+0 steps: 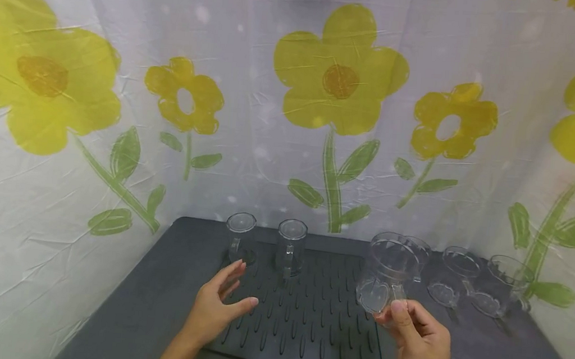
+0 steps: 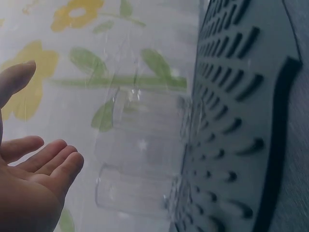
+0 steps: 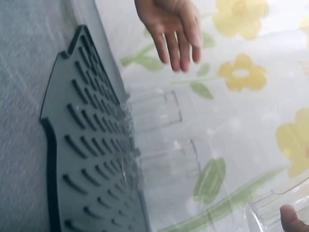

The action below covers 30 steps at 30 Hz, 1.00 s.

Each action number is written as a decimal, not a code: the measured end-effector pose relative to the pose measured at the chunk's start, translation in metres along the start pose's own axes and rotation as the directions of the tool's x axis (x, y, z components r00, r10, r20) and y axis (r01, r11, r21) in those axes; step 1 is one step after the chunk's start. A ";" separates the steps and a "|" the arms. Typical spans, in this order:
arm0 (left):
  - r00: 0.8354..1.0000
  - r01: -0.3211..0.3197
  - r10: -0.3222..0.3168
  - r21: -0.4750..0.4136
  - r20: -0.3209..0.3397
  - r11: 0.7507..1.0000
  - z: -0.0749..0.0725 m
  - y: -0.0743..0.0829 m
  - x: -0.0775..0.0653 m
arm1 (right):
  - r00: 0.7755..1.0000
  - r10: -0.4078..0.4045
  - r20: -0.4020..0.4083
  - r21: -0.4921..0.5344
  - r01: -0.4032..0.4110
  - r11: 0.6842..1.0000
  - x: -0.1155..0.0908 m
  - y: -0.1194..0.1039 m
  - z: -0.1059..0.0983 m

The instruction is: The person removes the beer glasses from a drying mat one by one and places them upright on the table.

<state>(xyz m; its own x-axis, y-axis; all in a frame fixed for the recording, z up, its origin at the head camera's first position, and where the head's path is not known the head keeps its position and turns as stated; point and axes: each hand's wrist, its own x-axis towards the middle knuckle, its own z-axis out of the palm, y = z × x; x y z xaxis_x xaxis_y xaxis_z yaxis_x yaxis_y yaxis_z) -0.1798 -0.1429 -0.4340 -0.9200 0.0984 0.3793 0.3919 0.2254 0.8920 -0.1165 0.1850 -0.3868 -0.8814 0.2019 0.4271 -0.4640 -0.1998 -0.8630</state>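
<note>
A transparent mug was held raised above the table, rim upward, slightly tilted, handle pinched by the right fingers

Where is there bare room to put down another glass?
The ridged mat is bare in front of its two glass mugs, between the left hand and right hand. The dark table is bare left of the mat. Its back right is crowded: three more mugs stand there, one partly behind the held mug.
</note>
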 end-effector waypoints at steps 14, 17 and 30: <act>0.995 0.051 -0.047 0.054 -0.086 0.997 -0.022 -0.029 -0.020 | 0.992 0.022 -0.126 -0.012 -0.024 1.000 -0.010 0.010 -0.028; 0.994 0.054 -0.048 0.064 -0.094 0.997 -0.027 -0.036 -0.023 | 0.985 0.019 -0.172 -0.010 -0.021 1.000 -0.012 0.013 -0.034; 0.961 0.263 -0.239 0.189 -0.141 0.946 -0.047 -0.061 -0.035 | 0.974 -0.002 -0.225 0.093 0.023 0.995 -0.018 0.032 -0.060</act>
<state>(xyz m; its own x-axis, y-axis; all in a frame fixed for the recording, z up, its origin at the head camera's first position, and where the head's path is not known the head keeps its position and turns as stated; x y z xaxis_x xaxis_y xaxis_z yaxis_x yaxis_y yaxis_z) -0.1715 -0.2062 -0.4902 -0.9780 -0.0957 0.1855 0.1288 0.4227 0.8971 -0.1106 0.2328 -0.4383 -0.8379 0.4131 0.3567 -0.4906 -0.2837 -0.8239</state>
